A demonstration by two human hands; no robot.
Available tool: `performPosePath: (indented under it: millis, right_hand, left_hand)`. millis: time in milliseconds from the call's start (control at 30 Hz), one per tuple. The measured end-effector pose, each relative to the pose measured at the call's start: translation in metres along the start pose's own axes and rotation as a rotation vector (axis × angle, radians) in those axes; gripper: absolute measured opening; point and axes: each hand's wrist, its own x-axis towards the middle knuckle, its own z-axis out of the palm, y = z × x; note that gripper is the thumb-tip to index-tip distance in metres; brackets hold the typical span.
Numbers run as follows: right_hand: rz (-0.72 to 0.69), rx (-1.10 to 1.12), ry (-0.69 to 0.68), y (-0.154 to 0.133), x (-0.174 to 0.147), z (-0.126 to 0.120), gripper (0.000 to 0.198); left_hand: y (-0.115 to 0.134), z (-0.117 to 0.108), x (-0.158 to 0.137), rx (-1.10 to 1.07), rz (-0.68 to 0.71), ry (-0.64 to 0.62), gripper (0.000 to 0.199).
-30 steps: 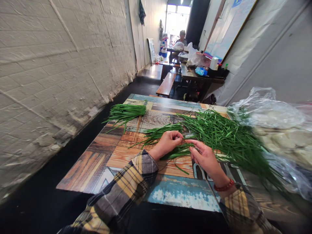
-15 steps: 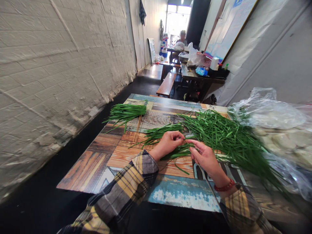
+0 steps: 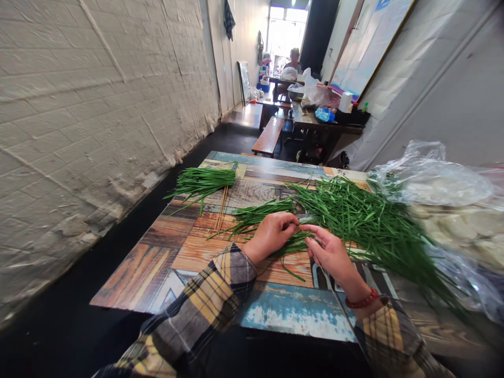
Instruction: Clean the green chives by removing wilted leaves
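My left hand [image 3: 273,233] is closed in a pinch over a small bunch of garlic chives [image 3: 295,244], whose green stems run below its fingers. Close beside it, my right hand [image 3: 331,254] grips a thin skewer [image 3: 339,300] that slants down toward the table's front edge. The fingertips of both hands nearly meet, and what exactly lies between them is too small to make out. Behind my left hand lies another small bunch of chives [image 3: 260,214]. A large loose heap of chives [image 3: 366,220] spreads out to the right of my hands.
On the wood-patterned table [image 3: 153,262], a neat chive bundle [image 3: 207,180] lies at the far left with several bamboo skewers [image 3: 222,210]. Clear plastic bags [image 3: 433,184] with pale contents sit at the right. Beyond are a bench [image 3: 269,135], another table, and a person [image 3: 294,60].
Almost nothing differs. Both hands stay in the same pinched pose, with only a very slight shift of the left hand and of the view.
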Motion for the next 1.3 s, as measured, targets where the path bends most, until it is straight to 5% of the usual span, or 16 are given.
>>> performPosePath:
  millis: [267,633,900,1300]
  right_hand:
    - [0.001,0.082,-0.001,0.001,-0.001,0.002,0.059]
    - [-0.096,0.197,-0.046,0.004,0.001,-0.003,0.041]
    - [-0.21,0.107,-0.075,-0.018,-0.016,0.001,0.045]
    - [-0.391,0.013,-0.085,-0.111,-0.095,-0.003,0.052]
  left_hand:
    - [0.002,-0.002,-0.001,0.012,0.022,-0.028,0.019]
    - [0.005,-0.004,0.002,-0.161,-0.01,-0.072,0.017]
    - [0.025,-0.022,-0.011,-0.492,-0.033,-0.379,0.034]
    - [0.124,-0.08,-0.084,-0.594,-0.139,-0.02,0.028]
